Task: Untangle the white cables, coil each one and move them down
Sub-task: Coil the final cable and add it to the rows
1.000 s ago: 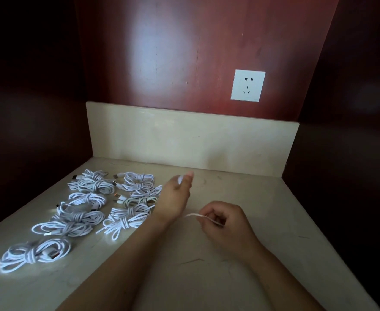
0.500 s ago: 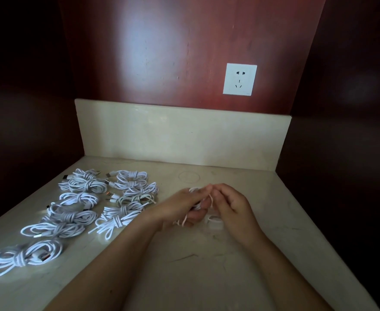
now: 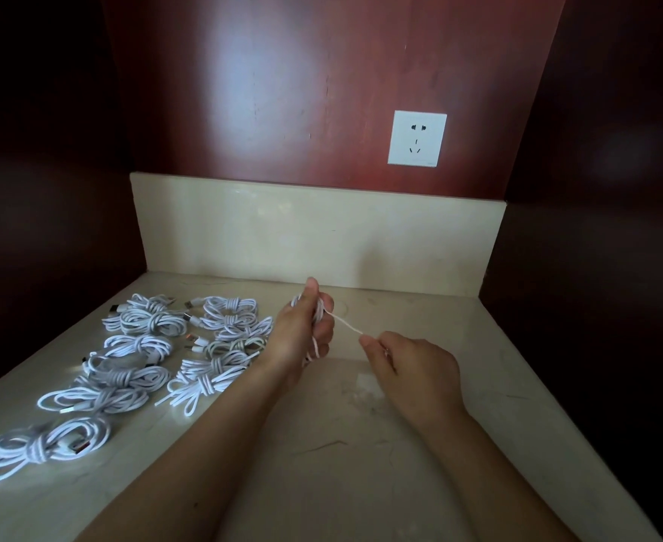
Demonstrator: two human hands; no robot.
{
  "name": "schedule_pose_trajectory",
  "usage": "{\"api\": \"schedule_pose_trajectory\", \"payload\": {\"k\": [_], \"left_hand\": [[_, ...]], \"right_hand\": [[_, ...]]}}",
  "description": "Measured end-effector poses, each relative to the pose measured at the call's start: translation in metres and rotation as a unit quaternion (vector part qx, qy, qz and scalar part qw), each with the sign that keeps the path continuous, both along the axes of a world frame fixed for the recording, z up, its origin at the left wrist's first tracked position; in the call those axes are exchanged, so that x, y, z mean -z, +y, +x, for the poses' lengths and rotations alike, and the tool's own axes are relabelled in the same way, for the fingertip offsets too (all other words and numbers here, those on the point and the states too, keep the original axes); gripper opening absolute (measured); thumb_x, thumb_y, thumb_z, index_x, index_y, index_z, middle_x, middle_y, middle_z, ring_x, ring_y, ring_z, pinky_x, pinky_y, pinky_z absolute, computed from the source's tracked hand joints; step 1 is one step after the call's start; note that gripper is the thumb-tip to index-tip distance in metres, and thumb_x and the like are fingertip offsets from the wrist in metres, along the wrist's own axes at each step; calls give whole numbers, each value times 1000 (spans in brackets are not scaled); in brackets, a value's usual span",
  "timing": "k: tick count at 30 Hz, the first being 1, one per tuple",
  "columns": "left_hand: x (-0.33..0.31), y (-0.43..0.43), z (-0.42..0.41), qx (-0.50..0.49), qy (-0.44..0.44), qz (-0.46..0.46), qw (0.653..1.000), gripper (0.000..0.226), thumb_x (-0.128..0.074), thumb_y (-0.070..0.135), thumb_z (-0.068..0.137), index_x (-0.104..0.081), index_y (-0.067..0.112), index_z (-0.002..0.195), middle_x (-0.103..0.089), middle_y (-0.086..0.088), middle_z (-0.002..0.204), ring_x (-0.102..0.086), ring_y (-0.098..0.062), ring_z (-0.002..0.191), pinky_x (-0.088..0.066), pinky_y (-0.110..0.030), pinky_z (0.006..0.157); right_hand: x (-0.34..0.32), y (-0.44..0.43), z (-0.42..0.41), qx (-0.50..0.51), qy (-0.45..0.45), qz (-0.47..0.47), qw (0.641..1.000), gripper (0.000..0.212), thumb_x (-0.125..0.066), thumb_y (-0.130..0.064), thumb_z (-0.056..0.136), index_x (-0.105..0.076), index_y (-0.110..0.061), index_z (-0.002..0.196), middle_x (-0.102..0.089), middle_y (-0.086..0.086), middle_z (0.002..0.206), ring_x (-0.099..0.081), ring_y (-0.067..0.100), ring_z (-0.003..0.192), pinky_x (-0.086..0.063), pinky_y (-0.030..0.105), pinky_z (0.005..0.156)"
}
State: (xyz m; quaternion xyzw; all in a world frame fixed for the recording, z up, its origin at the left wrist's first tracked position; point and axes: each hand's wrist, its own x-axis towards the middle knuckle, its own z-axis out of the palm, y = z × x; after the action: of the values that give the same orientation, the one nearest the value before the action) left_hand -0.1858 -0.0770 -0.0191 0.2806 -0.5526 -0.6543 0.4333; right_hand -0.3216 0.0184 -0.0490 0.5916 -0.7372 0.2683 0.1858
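- the left hand (image 3: 300, 338) had its grip wrapped round a half-wound white cable (image 3: 319, 312), held up just above the counter (image 3: 361, 463), about mid-scene
- the right hand (image 3: 412, 369), roughly 4 o'clock from the left one, pinched the free tail, with the strand pulled taut between them
- the finished coils (image 3: 142, 361) sat in rows out at 9 o'clock, right beside the left forearm
- risk imo: tug that tail too hard and the loops could slide off the left fingers; a swinging forearm might also knock the nearest coil apart

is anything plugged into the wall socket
No, the wall socket has bare slots, and the white cable runs only between the left hand and the right hand.
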Motion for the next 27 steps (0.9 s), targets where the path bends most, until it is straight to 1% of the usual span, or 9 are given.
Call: {"api": "schedule_pose_trajectory", "payload": {"k": [3,8,13,16,18,20,22,25,27], "left_hand": [[-1,1,1,-67,-75,-56,993,45,-30,42,105,-46,14,73,-33,4,39,-32,-13,36,-25,-20,38],[-1,-7,7,-115,-92,-51,988,46,-32,43,104,-45,14,72,-36,4,37,-32,-15,36,-25,-19,36],[8,2,-3,-59,-166,-123,977,45,-37,36,104,-49,13,67,-41,4,37,-33,-10,32,-27,-21,37],[9,8,-5,-16,-159,-133,978,45,-37,35,104,-51,13,68,-42,5,39,-34,-11,34,-30,-20,38],[7,8,-3,17,-144,-131,981,46,-36,37,104,-51,12,69,-40,2,40,-35,-14,35,-30,-20,38],[6,9,-2,52,-141,-134,979,48,-33,38,105,-54,12,69,-38,0,41,-36,-17,36,-31,-20,38],[7,10,-3,81,-147,-142,975,49,-32,38,105,-59,13,73,-38,0,42,-36,-17,36,-30,-20,38],[8,12,-4,108,-147,-160,970,50,-32,38,105,-62,14,74,-39,2,41,-36,-11,36,-32,-21,42],[9,13,-4,98,-160,-178,966,58,-32,40,104,-56,19,56,-41,2,40,-38,-11,38,-33,-24,46]], "right_hand": [[-2,-1,5,39,25,30,998,62,-9,-64,89,-51,-24,70,-62,-3,64,-61,17,62,-41,28,57],[-2,-2,-2,82,20,113,990,44,-33,-55,96,-63,-24,92,-69,-1,94,-62,20,93,-41,33,81],[-3,-3,5,-41,-9,55,998,37,-49,-50,87,-61,-35,119,-68,-12,105,-58,13,104,-35,33,96],[3,-5,13,-129,-78,13,989,39,-48,-47,85,-63,-30,117,-70,-10,99,-63,17,95,-42,32,89],[6,-6,13,-151,-186,-8,971,28,-53,-38,89,-59,-31,115,-70,-12,96,-64,11,93,-48,31,84],[5,-5,12,-181,-335,-13,925,27,-58,-24,89,-53,-37,113,-68,-10,91,-65,10,87,-53,34,79],[1,-5,10,-200,-429,-43,880,33,-57,-16,83,-52,-35,109,-66,0,86,-66,23,75,-52,39,72],[-6,-5,12,-223,-480,-55,847,32,-60,-2,90,-54,-27,110,-64,15,83,-58,28,60,-51,37,60],[-6,-5,11,-236,-489,-54,838,32,-56,1,94,-53,-23,114,-60,10,70,-53,20,54,-48,30,53]]}}
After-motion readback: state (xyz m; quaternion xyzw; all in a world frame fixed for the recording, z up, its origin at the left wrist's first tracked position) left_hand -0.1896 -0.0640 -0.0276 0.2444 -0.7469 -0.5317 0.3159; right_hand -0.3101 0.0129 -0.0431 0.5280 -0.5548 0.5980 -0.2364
